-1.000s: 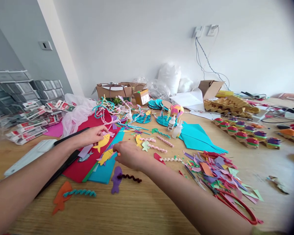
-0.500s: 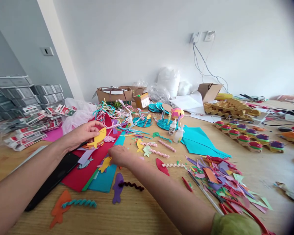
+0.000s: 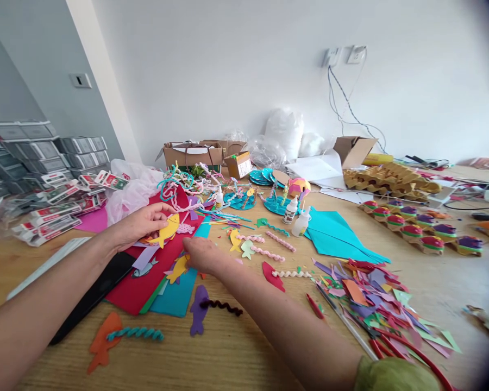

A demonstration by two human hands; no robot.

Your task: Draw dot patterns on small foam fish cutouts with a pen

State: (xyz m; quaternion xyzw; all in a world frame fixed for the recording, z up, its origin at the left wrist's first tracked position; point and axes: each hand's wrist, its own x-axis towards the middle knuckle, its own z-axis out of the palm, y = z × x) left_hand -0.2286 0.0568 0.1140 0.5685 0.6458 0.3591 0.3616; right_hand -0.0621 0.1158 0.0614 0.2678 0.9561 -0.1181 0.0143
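Observation:
A yellow paper fish (image 3: 169, 231) is pinched in my left hand (image 3: 149, 224), above a red paper sheet (image 3: 126, 293). My right hand (image 3: 199, 254) has its fingers curled beside another yellow fish (image 3: 178, 269); what they hold, if anything, is hidden. Beneath lie blue sheets (image 3: 174, 301). Nearer to me rest a purple fish (image 3: 198, 310) with a dark twisted pipe cleaner and an orange fish (image 3: 105, 339) with a teal one. To the right is a red fish (image 3: 273, 277) with a white twisted strand.
Glue bottles (image 3: 300, 222) stand near teal sheets (image 3: 336, 236). Paper scraps (image 3: 362, 293) and red-handled scissors (image 3: 385, 347) lie at right. Painted egg-carton pieces (image 3: 411, 233) sit farther right. A black object (image 3: 95, 293) lies under my left forearm; boxes (image 3: 191, 155) stand behind.
The camera view has shifted slightly, so the table items appear a little to the right. Both hands stay nearly in place, with the yellow fish still in my left hand.

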